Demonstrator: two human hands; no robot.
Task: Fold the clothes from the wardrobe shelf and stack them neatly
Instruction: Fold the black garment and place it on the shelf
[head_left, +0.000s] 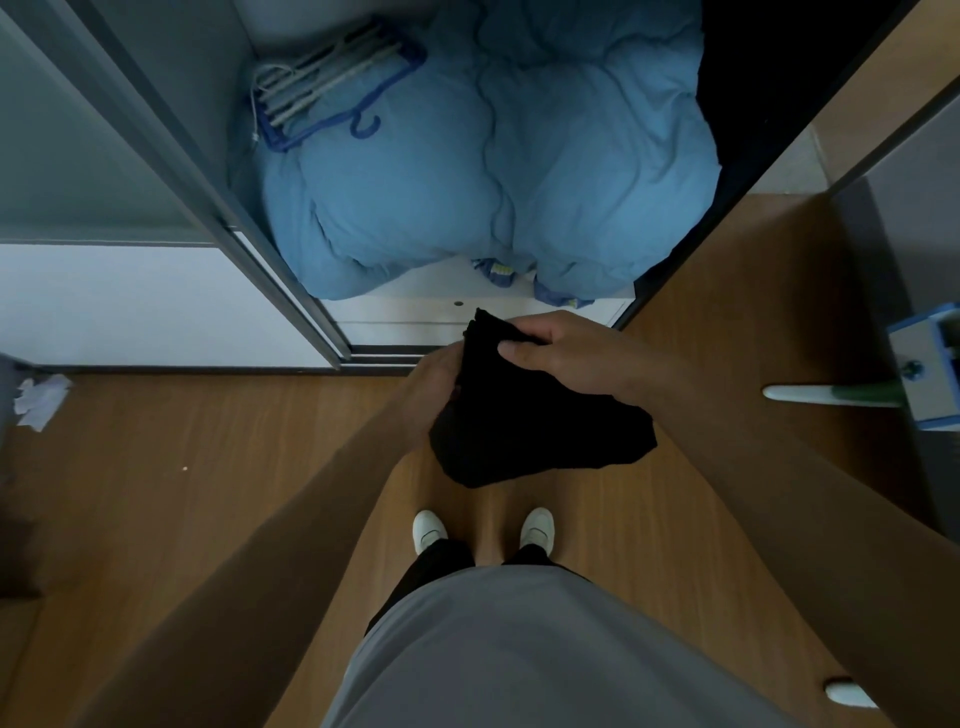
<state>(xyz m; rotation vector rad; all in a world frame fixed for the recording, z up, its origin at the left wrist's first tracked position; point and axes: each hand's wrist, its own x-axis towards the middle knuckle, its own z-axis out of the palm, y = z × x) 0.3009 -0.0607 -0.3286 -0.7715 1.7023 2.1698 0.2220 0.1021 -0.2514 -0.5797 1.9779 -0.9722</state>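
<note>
Head: black garment (540, 436) above open floor (234, 457)

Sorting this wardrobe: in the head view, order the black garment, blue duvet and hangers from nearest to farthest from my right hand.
1. Black garment: in the right hand.
2. Blue duvet: ahead, in the wardrobe.
3. Hangers: back left, on the duvet.
</note>
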